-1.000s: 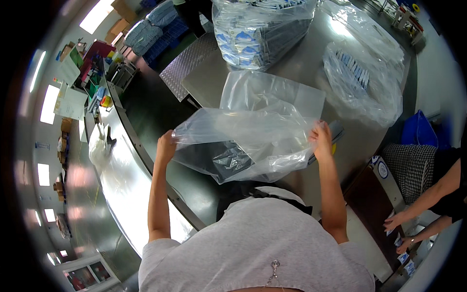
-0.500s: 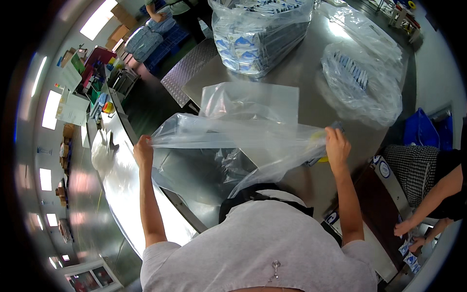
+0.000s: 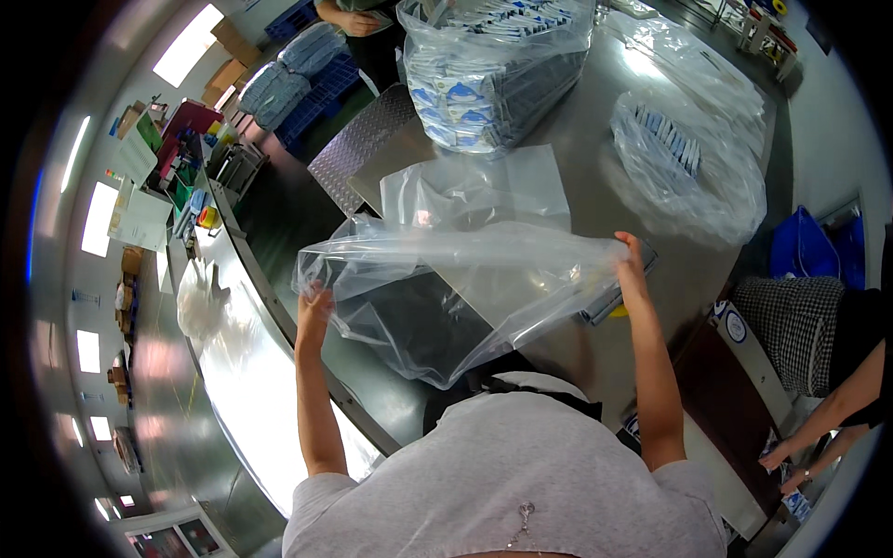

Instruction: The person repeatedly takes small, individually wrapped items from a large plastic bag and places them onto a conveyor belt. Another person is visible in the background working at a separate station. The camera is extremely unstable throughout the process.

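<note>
A large clear plastic bag point(image 3: 465, 249) spans the gap between my two hands, its mouth spread and its lower edge sagging toward my body. My left hand point(image 3: 314, 312) is closed on its left edge, partly seen through the film. At the right end of the bag, my right hand point(image 3: 632, 264) grips the other edge, thumb and fingers together. Just beyond, a flat translucent plastic sheet or bag point(image 3: 493, 191) lies on the metal table point(image 3: 595, 158). Beside my right hand is a grey object point(image 3: 603, 305) with a bit of yellow, mostly covered by the film.
Farther back stands a big clear bag packed with blue-and-white packets point(image 3: 465, 98). To the right lies a looser bag of packets point(image 3: 670, 139). A co-worker's hands point(image 3: 777, 458) handle packets at lower right; another person point(image 3: 358, 23) stands at the back. A white bundle point(image 3: 197, 298) sits on the left bench.
My left hand has moved inward and toward me; my right has shifted slightly. The bag is less tightly stretched, its mouth wider and its front edge hanging in a deeper fold.
</note>
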